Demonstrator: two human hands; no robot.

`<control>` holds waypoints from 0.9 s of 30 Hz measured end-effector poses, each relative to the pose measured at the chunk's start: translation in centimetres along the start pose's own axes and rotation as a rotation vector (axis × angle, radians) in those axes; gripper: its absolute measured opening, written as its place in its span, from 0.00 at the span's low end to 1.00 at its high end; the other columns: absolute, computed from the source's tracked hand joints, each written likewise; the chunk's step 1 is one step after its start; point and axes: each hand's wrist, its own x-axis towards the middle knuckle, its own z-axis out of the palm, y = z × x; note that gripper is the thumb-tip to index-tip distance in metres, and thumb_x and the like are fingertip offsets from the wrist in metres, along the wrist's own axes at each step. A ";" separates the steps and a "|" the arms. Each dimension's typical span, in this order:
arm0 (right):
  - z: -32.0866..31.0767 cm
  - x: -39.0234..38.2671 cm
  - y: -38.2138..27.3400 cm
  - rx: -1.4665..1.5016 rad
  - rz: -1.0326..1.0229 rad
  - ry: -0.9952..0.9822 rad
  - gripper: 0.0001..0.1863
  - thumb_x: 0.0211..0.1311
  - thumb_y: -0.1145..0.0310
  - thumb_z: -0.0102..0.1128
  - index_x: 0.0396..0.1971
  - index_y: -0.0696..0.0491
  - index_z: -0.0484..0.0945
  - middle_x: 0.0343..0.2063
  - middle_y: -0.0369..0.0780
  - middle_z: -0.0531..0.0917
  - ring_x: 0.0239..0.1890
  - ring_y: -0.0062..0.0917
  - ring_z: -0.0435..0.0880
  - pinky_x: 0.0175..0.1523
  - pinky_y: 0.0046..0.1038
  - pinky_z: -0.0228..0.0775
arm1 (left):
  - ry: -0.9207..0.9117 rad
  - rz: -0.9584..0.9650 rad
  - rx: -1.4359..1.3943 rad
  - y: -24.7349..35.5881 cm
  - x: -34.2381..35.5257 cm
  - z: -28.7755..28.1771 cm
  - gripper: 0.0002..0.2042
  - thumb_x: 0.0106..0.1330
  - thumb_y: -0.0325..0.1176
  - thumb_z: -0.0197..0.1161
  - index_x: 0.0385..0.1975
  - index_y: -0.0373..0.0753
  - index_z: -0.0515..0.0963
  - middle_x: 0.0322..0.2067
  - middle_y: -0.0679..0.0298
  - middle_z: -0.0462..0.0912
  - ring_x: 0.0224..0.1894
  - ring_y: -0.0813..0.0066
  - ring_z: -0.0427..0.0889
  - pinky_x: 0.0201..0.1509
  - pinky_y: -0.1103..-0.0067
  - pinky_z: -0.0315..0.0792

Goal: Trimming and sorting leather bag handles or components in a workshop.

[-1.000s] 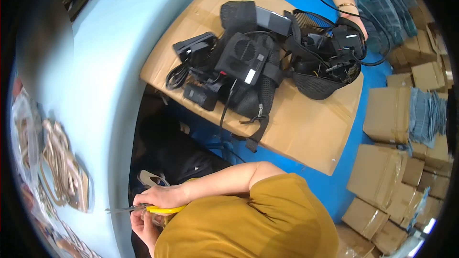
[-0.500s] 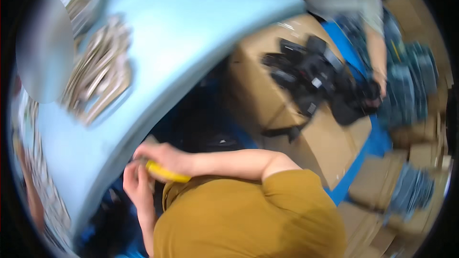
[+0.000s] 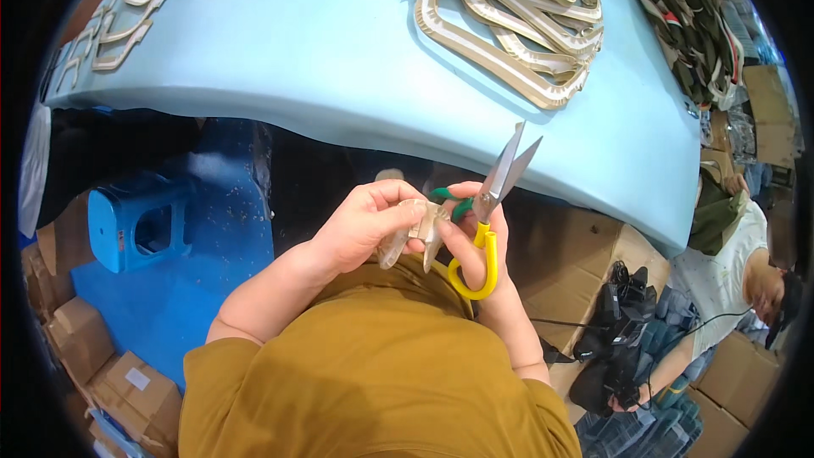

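My left hand [image 3: 365, 220] is closed, pinching a small beige fabric strip [image 3: 426, 225] in front of my body. My right hand [image 3: 485, 242] meets it there, its thumb and fingertips close against the strip. Scissors [image 3: 485, 203] are held in that same hand, with a yellow loop hanging by the thumb and a green part of the handle beside the fingers. Their two metal blades stand slightly apart and point up and away, over the table edge. The strip's two ends dangle below my fingers.
A pale blue padded table [image 3: 339, 42] curves ahead, bearing a heap of beige curved strips [image 3: 509, 25] and more strips [image 3: 127, 38] at far left. A blue stool [image 3: 140, 225] stands left. Cardboard boxes [image 3: 136, 390] and dark items [image 3: 623, 314] lie around; another person [image 3: 729, 288] works at right.
My view has swung, moving the table and strip heap across it, and the picture has sharpened. The scissors and beige strip now show plainly between my hands; before, they were blurred.
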 end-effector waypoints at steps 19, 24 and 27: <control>-2.5 -1.5 -1.2 -1.132 -0.354 0.126 0.20 0.37 0.74 0.66 0.36 0.53 0.75 0.20 0.39 0.70 0.23 0.32 0.72 0.25 0.30 0.65 | 0.150 0.395 0.182 0.4 -0.1 0.8 0.04 0.61 0.23 0.53 0.35 0.31 0.72 0.29 0.63 0.77 0.30 0.81 0.78 0.35 0.82 0.78; -3.0 -2.0 -1.7 -1.246 -0.412 0.125 0.16 0.40 0.74 0.65 0.34 0.53 0.76 0.18 0.38 0.68 0.21 0.31 0.71 0.24 0.29 0.63 | 0.140 0.370 0.185 0.3 -0.2 1.2 0.04 0.61 0.23 0.53 0.35 0.31 0.72 0.30 0.62 0.78 0.31 0.81 0.78 0.34 0.82 0.78; -3.4 -2.3 -1.9 -1.288 -0.446 0.109 0.15 0.41 0.75 0.64 0.34 0.52 0.76 0.17 0.38 0.67 0.20 0.30 0.70 0.23 0.28 0.63 | 0.138 0.376 0.204 0.3 -0.3 1.3 0.05 0.62 0.23 0.53 0.35 0.31 0.72 0.31 0.61 0.78 0.31 0.81 0.78 0.35 0.83 0.78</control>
